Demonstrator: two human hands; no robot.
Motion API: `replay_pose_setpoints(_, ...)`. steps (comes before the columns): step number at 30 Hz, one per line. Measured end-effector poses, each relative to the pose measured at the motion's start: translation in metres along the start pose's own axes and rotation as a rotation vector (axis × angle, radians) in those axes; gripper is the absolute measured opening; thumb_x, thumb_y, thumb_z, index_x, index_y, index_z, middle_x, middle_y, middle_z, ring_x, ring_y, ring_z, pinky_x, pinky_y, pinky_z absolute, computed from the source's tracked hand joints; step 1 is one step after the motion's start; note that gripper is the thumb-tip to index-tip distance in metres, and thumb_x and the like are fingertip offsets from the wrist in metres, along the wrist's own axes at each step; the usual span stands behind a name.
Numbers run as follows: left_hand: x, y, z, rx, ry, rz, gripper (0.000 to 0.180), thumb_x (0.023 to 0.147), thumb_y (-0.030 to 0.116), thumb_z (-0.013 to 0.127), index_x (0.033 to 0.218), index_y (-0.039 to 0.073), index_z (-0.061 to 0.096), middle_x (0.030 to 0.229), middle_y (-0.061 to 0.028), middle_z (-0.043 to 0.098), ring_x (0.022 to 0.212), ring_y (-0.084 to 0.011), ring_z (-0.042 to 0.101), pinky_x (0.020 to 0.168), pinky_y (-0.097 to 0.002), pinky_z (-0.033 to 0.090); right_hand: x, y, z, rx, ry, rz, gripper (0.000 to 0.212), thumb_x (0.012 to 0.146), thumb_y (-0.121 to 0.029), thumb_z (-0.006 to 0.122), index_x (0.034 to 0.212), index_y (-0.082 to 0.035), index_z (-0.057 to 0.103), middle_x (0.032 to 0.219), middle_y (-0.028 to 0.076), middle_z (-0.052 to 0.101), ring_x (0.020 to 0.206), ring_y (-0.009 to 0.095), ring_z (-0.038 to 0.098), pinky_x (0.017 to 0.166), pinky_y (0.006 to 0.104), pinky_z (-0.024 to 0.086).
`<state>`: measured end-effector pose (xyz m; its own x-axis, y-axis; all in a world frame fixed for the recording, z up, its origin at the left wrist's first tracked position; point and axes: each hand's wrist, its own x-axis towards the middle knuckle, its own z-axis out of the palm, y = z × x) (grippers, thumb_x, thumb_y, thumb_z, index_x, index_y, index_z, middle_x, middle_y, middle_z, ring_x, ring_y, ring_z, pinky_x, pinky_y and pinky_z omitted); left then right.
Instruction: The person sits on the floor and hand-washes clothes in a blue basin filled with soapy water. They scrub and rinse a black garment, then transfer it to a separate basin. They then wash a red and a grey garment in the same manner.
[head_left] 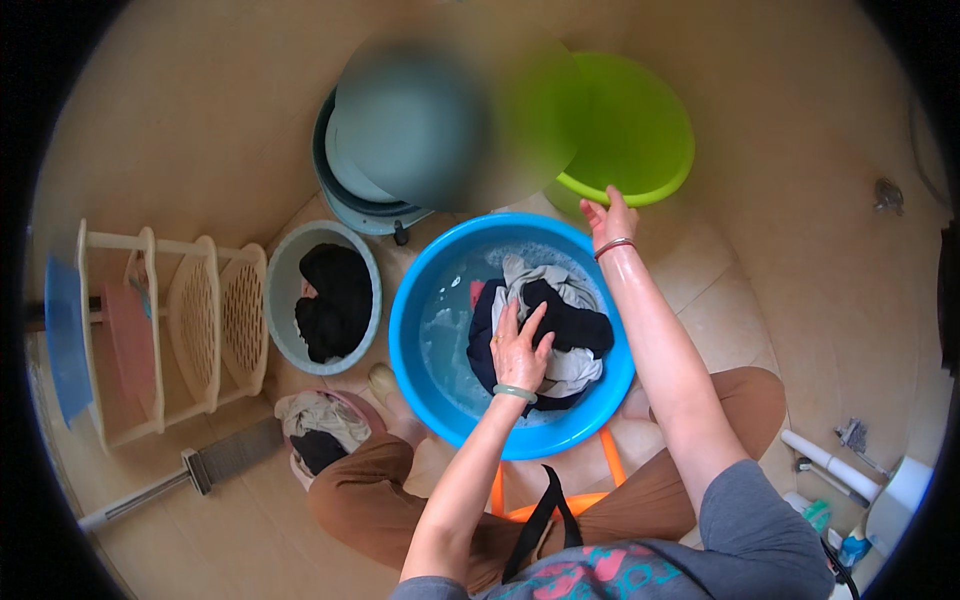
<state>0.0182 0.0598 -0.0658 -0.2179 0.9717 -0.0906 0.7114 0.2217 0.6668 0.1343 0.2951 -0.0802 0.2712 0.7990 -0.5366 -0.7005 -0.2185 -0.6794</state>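
Note:
In front of me stands a round blue basin point(405, 345) of sudsy water with wet clothes in it. My left hand point(519, 355) lies on the pile, fingers spread, over dark navy cloth and a light grey garment point(575, 372). Beside its fingertips is a black piece of clothing point(568, 318). My right hand point(612, 220) reaches past the basin to a lime-green basin point(645, 130), its fingers at the near rim, one fingertip over the edge. A blurred round patch hides the green basin's left part.
Left of the blue basin, a pale basin point(277, 300) holds black clothes; a pink basin point(362, 408) nearer me holds grey and black ones. A cream rack point(215, 325) and a flat mop point(235, 463) lie at left. Teal basins point(325, 165) are stacked behind. An orange stool point(610, 455) shows between my legs.

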Motion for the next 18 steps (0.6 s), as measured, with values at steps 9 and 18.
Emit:
replay_pose_setpoints(9, -0.01, -0.015, 0.005, 0.295, -0.111, -0.025, 0.074, 0.077, 0.057, 0.065, 0.143, 0.037, 0.038, 0.157, -0.0147, 0.009, 0.145, -0.0375, 0.005, 0.106, -0.0669, 0.011, -0.085, 0.046, -0.069, -1.284, -0.561, -0.589, 0.059, 0.09, -0.04, 0.059, 0.14, -0.012, 0.043, 0.14, 0.014, 0.047, 0.128, 0.032, 0.043, 0.102, 0.0393, 0.036)
replay_pose_setpoints(18, -0.032, -0.122, 0.044, 0.47, -0.251, -0.003, 0.076, 0.08, 0.062, 0.056, 0.146, 0.035, 0.03, 0.158, -0.0112, 0.006, 0.144, -0.0382, 0.001, 0.102, -0.0725, 0.012, -0.111, 0.141, -0.123, -2.024, -0.954, -0.606, 0.058, 0.089, -0.052, 0.051, 0.142, -0.035, 0.038, 0.157, 0.006, 0.014, 0.143, 0.038, 0.008, 0.103, 0.0693, 0.014)
